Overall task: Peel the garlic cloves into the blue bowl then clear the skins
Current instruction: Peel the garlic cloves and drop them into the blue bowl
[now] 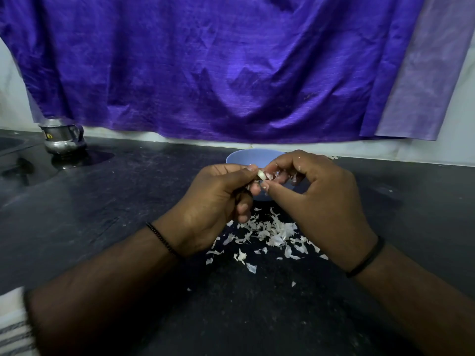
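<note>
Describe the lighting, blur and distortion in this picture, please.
Head view: dim light; the dark countertop mirrors the metal jug; wide-angle bending curves the purple cloth edges; the striped cloth at lower left is blurred; the hands and garlic clove are fairly sharp.

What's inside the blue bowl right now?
Only the far inner wall of the blue bowl shows, and it looks bare. Both hands cover the rest: the left hand pinches a garlic clove and the right hand peels it. Any peeled cloves are hidden.
</note>
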Action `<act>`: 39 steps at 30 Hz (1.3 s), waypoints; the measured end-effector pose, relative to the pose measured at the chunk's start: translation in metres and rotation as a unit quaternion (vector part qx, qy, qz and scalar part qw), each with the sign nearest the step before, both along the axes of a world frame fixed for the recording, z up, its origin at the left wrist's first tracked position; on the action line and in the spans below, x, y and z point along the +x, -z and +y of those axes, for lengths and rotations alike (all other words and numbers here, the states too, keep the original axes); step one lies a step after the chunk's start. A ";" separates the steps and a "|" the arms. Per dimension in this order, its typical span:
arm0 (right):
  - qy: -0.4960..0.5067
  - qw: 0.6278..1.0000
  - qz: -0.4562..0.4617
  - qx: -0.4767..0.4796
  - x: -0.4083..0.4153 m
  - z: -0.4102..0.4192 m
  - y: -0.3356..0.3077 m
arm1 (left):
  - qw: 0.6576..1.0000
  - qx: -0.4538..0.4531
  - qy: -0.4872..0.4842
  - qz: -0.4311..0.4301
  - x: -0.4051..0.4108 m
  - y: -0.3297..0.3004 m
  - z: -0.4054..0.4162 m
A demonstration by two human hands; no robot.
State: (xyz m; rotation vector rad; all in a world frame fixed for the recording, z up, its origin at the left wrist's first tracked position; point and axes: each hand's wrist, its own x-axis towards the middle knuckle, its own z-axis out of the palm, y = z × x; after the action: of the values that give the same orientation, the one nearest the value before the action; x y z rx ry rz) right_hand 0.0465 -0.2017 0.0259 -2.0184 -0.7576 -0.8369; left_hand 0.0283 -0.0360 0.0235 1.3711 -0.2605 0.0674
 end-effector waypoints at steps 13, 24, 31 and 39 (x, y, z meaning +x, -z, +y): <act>-0.033 0.998 0.025 0.049 0.002 0.001 0.002 | 0.994 0.062 -0.076 -0.051 -0.001 0.005 -0.001; -0.160 0.950 0.199 0.178 0.002 0.004 0.001 | 0.954 0.159 -0.174 -0.188 -0.003 0.001 -0.001; -0.188 0.932 0.231 0.208 0.001 0.004 0.000 | 0.947 0.167 -0.190 -0.196 -0.003 0.000 0.000; -0.169 0.945 0.221 0.175 -0.002 0.006 0.000 | 0.932 0.240 -0.187 -0.196 -0.005 -0.002 0.004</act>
State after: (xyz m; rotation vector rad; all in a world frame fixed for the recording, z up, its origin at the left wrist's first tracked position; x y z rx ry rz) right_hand 0.0444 -0.1961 0.0257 -1.6113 -0.6176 -0.2748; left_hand 0.0238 -0.0319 0.0258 1.8789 -0.3600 0.6374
